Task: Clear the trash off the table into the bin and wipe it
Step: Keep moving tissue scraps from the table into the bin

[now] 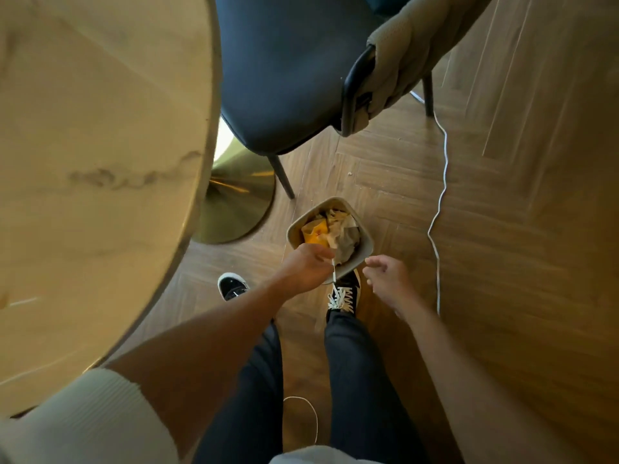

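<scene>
We saw the table [93, 135] filling the left of the view, its top pale and marbled. A dark chair [284, 72] stood beyond it on the wood floor [519, 195], and a white cable [441, 195] trailed past. The bin [367, 250] sat on the floor just ahead of our shoes, holding crumpled paper and a yellow wrapper [315, 234]. Our left hand [306, 267] hung over its near rim, fingers curled, pinching a thin white stick [334, 270]. Our right hand [388, 279] hovered just beside the bin, fingers loose, holding nothing.
</scene>
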`<state>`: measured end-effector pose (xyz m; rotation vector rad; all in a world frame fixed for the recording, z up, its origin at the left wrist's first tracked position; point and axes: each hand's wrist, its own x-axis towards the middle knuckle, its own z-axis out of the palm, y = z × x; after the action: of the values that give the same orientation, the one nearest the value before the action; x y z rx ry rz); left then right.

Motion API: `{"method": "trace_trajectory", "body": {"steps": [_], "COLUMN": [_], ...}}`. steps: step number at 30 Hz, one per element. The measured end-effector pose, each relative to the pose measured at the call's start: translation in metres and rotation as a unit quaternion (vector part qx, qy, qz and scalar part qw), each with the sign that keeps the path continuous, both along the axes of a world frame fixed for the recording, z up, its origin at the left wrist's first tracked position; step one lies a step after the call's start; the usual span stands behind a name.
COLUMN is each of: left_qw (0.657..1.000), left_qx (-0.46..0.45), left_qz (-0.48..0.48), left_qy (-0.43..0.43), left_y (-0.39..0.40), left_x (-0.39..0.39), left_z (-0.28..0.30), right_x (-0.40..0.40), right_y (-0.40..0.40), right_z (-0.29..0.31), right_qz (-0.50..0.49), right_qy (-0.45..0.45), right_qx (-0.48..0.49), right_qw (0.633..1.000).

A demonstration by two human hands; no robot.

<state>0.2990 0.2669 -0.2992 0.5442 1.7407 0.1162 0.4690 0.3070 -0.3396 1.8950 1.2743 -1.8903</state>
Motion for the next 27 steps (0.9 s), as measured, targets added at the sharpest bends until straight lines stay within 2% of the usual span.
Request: {"method": "trace_trajectory", "body": {"steps": [5,13,20,23,27], "left_qw": [0.998,0.985,0.959,0.939,0.914], "left_qx": [0.054,0.139,0.186,0.218,0.261], "left_qz": [0.029,0.100,0.210,0.257,0.295], "left_qy": [-0.030,-0.009,0.049,0.070,0.097], "left_y": [-0.023,-0.089,-0.165,-0.191,-0.219], "left_x": [-0.008,-0.033,-0.067,-0.095,-0.138], "left_z": [0.075,0.176,0.220,0.234,0.248], "right_x": [-0.018,-0.050,-0.106,-0.141,-0.197], "right_y": [-0.006,-0.024,-0.042,-0.050,-0.062], "right_z": [0.063,0.165,0.237,0.256,0.271], "right_qz": [0.038,0.101,0.166,0.222,0.265], "right_qy": [0.039,0.074,0.102,0.109,0.152], "right_qx": [0.052,0.111,0.175,0.222,0.231], "right_qw": [0.997,0.986,0.965,0.943,0.924]}}
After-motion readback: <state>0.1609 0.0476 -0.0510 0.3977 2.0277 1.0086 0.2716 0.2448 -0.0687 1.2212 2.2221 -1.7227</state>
